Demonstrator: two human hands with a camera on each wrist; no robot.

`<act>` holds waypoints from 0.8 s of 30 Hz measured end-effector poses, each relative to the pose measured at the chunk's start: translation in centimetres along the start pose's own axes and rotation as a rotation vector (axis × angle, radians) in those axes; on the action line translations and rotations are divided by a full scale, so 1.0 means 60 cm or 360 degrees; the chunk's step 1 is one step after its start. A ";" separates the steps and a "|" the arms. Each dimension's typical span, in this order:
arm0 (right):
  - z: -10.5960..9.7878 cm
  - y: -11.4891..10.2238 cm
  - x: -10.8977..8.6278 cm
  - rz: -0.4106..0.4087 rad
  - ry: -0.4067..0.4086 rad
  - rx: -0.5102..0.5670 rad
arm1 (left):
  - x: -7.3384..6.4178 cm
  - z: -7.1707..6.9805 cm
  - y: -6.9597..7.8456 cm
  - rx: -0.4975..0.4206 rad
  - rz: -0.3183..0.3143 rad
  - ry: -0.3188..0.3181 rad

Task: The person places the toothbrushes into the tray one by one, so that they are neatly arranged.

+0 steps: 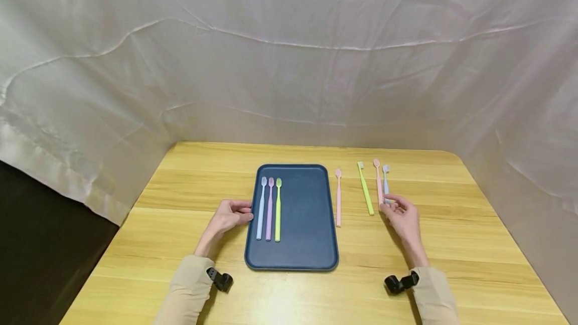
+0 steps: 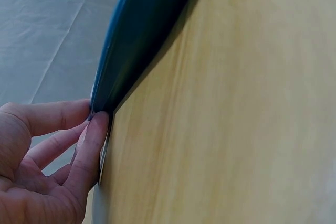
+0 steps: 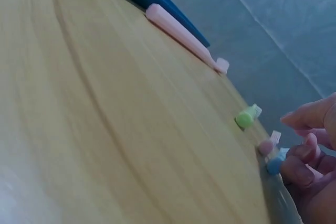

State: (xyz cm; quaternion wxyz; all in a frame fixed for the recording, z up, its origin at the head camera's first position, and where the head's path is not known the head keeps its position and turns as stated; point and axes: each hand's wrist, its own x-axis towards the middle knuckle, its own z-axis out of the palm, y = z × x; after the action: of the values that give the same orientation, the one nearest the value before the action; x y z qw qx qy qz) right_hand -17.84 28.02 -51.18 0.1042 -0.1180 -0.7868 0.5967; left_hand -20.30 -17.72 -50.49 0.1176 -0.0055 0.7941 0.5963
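My left hand (image 1: 228,216) pinches the left rim of a dark blue tray (image 1: 302,255) between thumb and fingers; the left wrist view shows this hand (image 2: 50,156) at the tray's edge (image 2: 142,35). On the tray lie a light blue toothbrush (image 1: 261,212), a purple toothbrush (image 1: 269,212) and a yellow-green toothbrush (image 1: 277,212), side by side. Over the handle end of another light blue toothbrush (image 1: 386,182) is my right hand (image 1: 403,217), its index finger and thumb apart. A pink toothbrush (image 1: 378,179) lies just left of those fingers.
Right of the tray, another pink toothbrush (image 1: 338,199) lies close to its rim. A green toothbrush (image 1: 366,189) lies slightly slanted between the two pink ones. Pale cloth (image 1: 316,89) hangs behind the wooden table (image 1: 203,164).
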 end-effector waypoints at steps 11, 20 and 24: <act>-0.016 0.015 0.020 -0.0033 0.0031 -0.0150 | 0.000 0.000 0.000 0.0016 -0.0004 0.0004; -0.022 0.029 0.029 -0.0096 -0.0014 -0.0269 | 0.001 0.001 0.001 0.0042 0.0008 0.0006; -0.022 0.030 0.030 -0.0096 -0.0008 -0.0281 | 0.001 0.001 0.001 0.0026 -0.0006 0.0011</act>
State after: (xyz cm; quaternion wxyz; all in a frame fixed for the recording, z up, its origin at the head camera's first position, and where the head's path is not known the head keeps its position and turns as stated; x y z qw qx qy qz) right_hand -19.04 30.25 -52.53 0.1094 -0.1016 -0.8399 0.5218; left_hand -20.32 -17.62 -50.45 0.1160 -0.0083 0.7993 0.5896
